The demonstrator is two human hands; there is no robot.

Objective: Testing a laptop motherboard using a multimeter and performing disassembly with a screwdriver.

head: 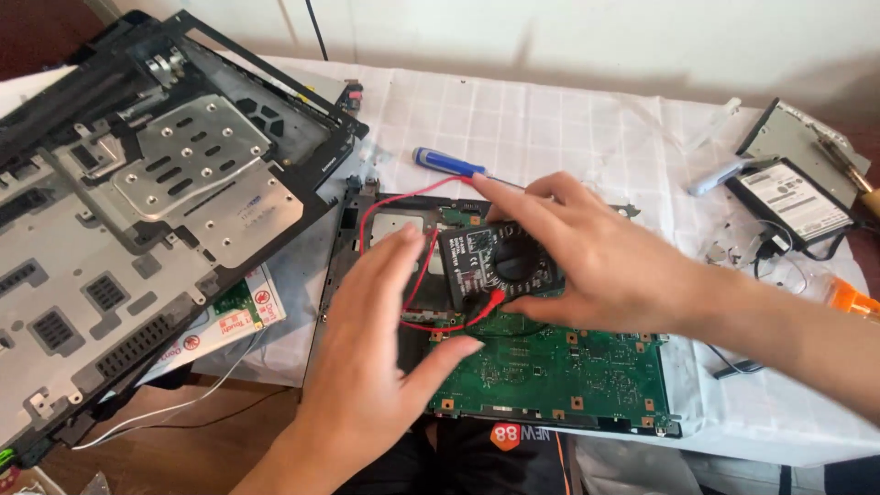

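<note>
A small black multimeter (490,264) lies on a green laptop circuit board (550,371) in the middle of the table. My right hand (605,261) reaches in from the right and grips the meter's right side, fingers over its dial. My left hand (376,353) comes up from below, fingers spread, hovering just left of the meter with its thumb near the lower corner. It holds nothing. Red test leads (390,203) loop from the meter over the board.
A stripped laptop chassis (137,211) leans at the left. A blue-handled screwdriver (447,163) lies behind the meter. At the far right sit an optical drive (790,137), a hard drive (796,202) and an orange-handled tool (852,298). A white checked cloth (568,119) covers the table.
</note>
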